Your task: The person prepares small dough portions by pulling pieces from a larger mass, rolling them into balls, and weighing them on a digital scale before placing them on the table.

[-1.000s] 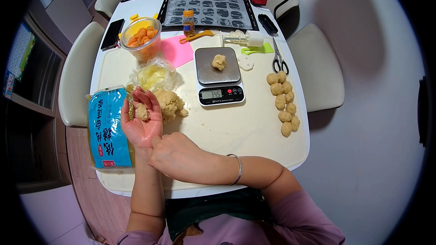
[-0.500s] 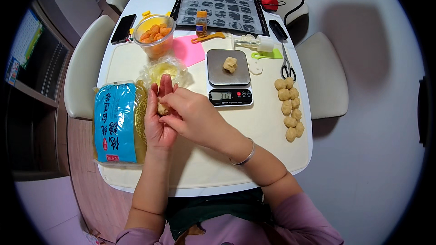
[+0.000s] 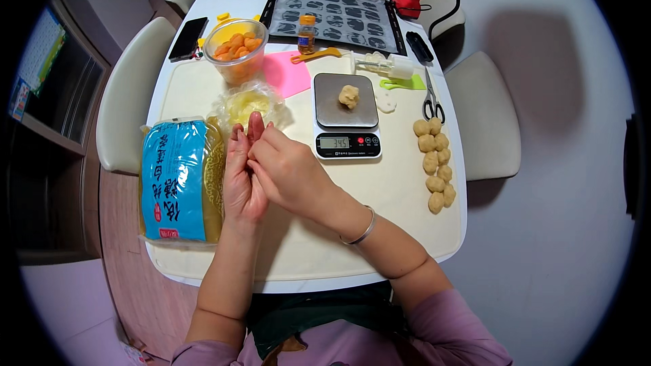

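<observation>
My left hand (image 3: 239,190) is palm up over the near left of the mat, its fingers partly curled. Across it lies my right hand (image 3: 291,173), fingers bent and pressed into the left palm. The dough piece between them is hidden now; half a second ago it showed in the left palm. Right of the hands, a lump of dough (image 3: 349,97) rests on the plate of a kitchen scale (image 3: 327,116). Just beyond my fingertips is a crumpled clear plastic bag (image 3: 249,104) with pale yellow contents. A blue-labelled bag of paste (image 3: 180,183) lies left of my left hand.
Several dough balls (image 3: 430,163) line the right edge, below scissors (image 3: 431,105). Behind are a tub of orange balls (image 3: 239,68), a pink sheet (image 3: 288,78), a small bottle (image 3: 306,35), an orange spatula (image 3: 317,55), a clear plunger mould (image 3: 383,66) and a lined baking tray (image 3: 332,13).
My right hand has closed further over the left palm, covering the dough piece. The left fingers have curled in. The whole view has shifted slightly.
</observation>
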A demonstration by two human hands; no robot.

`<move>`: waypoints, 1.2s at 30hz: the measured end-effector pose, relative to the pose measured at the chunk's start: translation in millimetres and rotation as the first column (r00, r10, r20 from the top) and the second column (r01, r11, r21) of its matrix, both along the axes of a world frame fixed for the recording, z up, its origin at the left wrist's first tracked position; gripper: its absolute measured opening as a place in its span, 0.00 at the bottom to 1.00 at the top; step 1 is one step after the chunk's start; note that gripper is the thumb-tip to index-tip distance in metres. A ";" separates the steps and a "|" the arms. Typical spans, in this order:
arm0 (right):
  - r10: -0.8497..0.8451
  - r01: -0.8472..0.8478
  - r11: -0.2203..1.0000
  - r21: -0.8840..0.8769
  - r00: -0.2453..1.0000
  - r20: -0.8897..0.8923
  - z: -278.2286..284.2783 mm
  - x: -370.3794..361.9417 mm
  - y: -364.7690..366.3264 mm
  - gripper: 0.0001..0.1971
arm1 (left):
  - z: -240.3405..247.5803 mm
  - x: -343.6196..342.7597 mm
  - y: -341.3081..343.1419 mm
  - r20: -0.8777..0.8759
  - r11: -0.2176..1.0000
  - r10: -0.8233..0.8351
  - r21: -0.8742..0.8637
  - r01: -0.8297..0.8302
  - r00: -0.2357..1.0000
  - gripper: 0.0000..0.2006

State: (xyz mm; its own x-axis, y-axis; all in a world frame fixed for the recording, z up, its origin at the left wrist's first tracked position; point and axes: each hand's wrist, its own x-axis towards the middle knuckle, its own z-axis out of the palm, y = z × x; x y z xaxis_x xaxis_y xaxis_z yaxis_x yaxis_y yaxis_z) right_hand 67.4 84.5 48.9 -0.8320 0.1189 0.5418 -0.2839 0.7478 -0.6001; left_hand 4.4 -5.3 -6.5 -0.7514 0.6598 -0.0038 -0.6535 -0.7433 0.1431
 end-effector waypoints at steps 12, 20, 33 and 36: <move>0.263 -0.035 0.569 -0.821 0.954 0.141 21.0 2.4 66.1 0.04 | 18.5 -6.9 -4.4 0.467 0.965 -0.056 0.252 -0.072 0.883 0.09; -0.479 0.467 0.820 -0.330 0.877 0.049 -45.9 6.5 167.1 0.04 | 23.9 -0.7 -4.2 0.423 0.980 -0.035 0.190 -0.051 0.906 0.08; -0.492 0.610 0.708 -0.356 0.788 0.371 -26.9 8.0 148.8 0.09 | 23.4 -1.9 -4.3 0.402 0.990 0.004 0.128 -0.061 0.915 0.08; -0.505 0.546 0.755 -0.363 0.838 0.209 -11.5 13.0 148.0 0.10 | 23.4 -1.9 -4.2 0.396 0.992 0.013 0.110 -0.061 0.918 0.08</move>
State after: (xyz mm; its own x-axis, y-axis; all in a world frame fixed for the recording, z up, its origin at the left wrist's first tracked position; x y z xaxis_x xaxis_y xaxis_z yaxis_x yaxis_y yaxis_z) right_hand 80.3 232.5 37.4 -0.6182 0.7363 0.2752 0.1546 0.4572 -0.8758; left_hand 2.4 -9.5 16.9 -0.7286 0.6457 -0.2285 -0.6109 -0.7635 -0.2096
